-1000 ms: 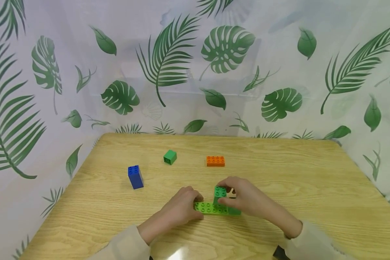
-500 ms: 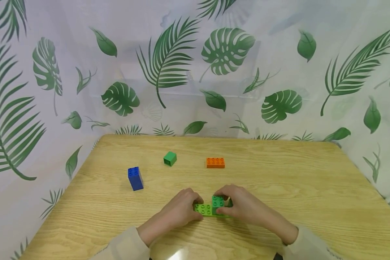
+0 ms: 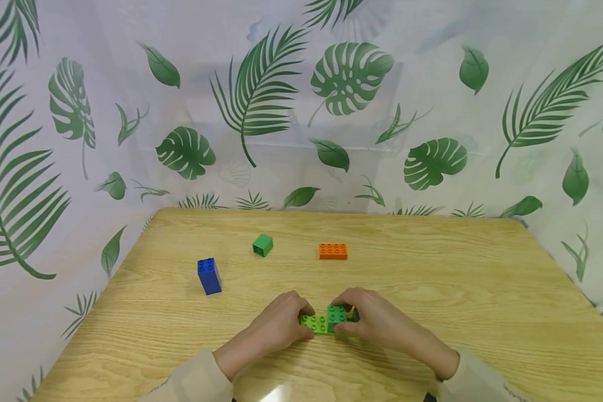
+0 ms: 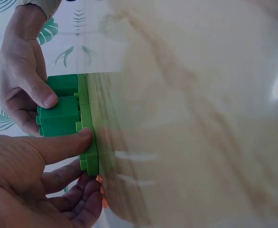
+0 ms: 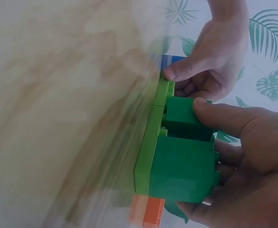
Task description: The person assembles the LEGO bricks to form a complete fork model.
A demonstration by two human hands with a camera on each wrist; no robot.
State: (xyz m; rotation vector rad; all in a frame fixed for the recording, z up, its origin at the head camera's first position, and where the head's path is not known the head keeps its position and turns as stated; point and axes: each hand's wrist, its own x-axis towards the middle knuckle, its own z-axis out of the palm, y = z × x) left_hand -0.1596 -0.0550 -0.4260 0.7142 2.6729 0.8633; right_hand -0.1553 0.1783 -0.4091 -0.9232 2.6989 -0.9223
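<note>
My left hand (image 3: 281, 319) pinches the left end of a light green strip of thin toy bricks (image 3: 314, 322), thumb on the near side. A seam across the strip (image 5: 154, 124) shows in the right wrist view. My right hand (image 3: 374, 317) grips a green block (image 3: 336, 315) between thumb and fingers, its studs facing up, low over the strip's middle studs. A second green block (image 5: 182, 168) stands on the strip's right end, mostly hidden by the right hand in the head view. In the left wrist view a narrow space separates the two green blocks.
On the wooden table (image 3: 457, 268), a tall blue block (image 3: 209, 276) stands at the left. Farther back a small green block (image 3: 263, 245) lies on its side, and an orange brick (image 3: 333, 251) sits behind the hands. A leaf-patterned sheet (image 3: 281, 111) hangs behind the table.
My right hand has brought the green block down and slightly left onto the light green strip, then barely moved over the last half second. My left hand has kept its hold.
</note>
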